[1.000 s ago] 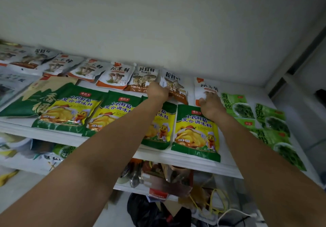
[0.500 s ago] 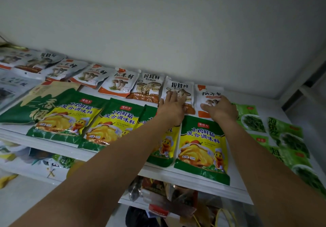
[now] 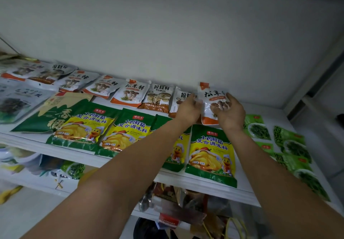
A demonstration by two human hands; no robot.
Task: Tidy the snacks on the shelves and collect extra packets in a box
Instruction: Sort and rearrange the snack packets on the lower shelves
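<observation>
The white mushroom packet [image 3: 209, 97] is being gripped at its right edge by the right hand [image 3: 231, 115], thumb and fingers curled round it, at the right end of the far row on the shelf [image 3: 28, 140]. The left hand [image 3: 188, 110] is being rested, fingers fairly straight, on the neighbouring mushroom packet [image 3: 181, 97], touching the white packet's left edge. Green-and-yellow seasoning packets [image 3: 210, 155] are lying in the near row, green seaweed packets [image 3: 296, 145] at the right

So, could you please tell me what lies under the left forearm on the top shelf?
A yellow-green seasoning packet lies under the left forearm. Its duck cartoon and lower green edge show. Its title and middle are covered by the arm.
</observation>
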